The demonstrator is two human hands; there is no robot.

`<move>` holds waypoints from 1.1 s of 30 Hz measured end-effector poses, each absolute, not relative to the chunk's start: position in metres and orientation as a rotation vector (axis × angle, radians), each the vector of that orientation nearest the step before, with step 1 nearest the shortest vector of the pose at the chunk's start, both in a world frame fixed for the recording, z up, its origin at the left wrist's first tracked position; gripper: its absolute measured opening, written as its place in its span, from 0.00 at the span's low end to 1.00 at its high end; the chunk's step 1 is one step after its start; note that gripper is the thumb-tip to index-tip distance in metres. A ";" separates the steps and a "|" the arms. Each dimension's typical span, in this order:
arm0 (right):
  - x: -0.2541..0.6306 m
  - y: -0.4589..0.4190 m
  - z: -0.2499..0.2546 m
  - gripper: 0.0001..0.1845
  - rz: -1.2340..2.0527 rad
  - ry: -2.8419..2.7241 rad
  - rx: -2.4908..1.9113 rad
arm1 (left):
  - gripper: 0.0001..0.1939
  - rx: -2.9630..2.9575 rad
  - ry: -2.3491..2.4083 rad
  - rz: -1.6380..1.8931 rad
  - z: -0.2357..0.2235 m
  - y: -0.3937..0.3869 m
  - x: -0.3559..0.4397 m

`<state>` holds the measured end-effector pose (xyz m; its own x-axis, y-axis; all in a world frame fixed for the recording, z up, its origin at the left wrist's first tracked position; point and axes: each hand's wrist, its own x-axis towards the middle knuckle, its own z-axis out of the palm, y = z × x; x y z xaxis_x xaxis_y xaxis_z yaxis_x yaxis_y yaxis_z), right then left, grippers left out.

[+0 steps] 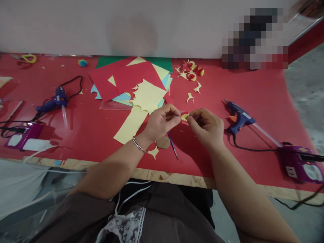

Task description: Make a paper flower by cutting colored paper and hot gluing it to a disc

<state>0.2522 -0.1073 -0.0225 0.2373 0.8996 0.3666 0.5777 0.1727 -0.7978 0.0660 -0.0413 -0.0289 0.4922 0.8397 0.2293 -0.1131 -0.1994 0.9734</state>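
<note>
My left hand (162, 122) and my right hand (206, 125) meet above the red table (253, 91), both pinching a small yellow and red paper piece (185, 116) between their fingertips. A silver bracelet (138, 144) sits on my left wrist. Under the hands lie a blue pen (173, 146), a brown cardboard disc (163, 142) and a yellow paper scrap (154, 153). A cut yellow sheet (138, 109) lies just left of my left hand.
A stack of red, green, blue and yellow paper (126, 76) lies behind the hands. Small rolled paper pieces and scraps (190, 71) sit at the back. Blue glue guns lie at the right (238, 116) and left (53, 103), with purple power strips (300, 165) (22, 135). Yellow scissors (29, 59) rest far left.
</note>
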 end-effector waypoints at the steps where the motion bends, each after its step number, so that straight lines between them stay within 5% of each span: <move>1: 0.252 -0.107 -0.023 0.08 0.415 -1.453 -1.516 | 0.06 1.463 0.652 0.980 -0.029 -0.042 0.067; 7: 0.254 -0.107 -0.026 0.07 0.439 -1.518 -1.495 | 0.13 1.296 0.724 1.015 -0.033 -0.044 0.072; 33: 0.251 -0.107 -0.028 0.10 0.619 -1.435 -1.545 | 0.16 1.384 0.786 1.115 -0.039 -0.042 0.072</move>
